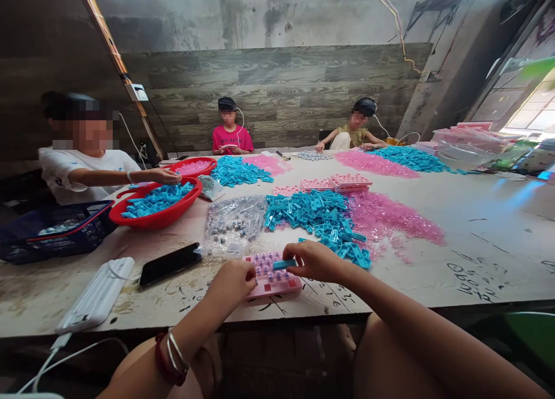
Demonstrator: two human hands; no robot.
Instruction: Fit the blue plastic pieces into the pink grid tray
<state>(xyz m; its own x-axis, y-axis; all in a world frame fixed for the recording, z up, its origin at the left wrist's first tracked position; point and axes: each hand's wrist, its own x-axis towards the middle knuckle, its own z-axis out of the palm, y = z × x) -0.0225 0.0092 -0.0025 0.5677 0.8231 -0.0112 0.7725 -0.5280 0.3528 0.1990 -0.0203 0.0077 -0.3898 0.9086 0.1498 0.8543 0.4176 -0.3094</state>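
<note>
A pink tray (pixel 284 287) with rows of small parts in its holes lies near the table's front edge. My right hand (pixel 310 260) pinches a blue plastic piece (pixel 282 265) over the tray's upper middle; whether the piece touches the parts below I cannot tell. My left hand (pixel 236 280) is at the tray's left side, its fingers curled together, and what they hold, if anything, is hidden. Just beyond the tray lies a heap of blue plastic pieces (pixel 310 211), with a clear bag of small metallic parts (pixel 234 222) to its left.
Pink translucent bits (pixel 390 217) spread at the right. Left of me are a black phone (pixel 170 265), a white power bank (pixel 97 295) and a red basin (pixel 160 218) of blue pieces, with a co-worker's hand (pixel 167 176) over it. Stacked pink trays (pixel 349 181) stand beyond the heap.
</note>
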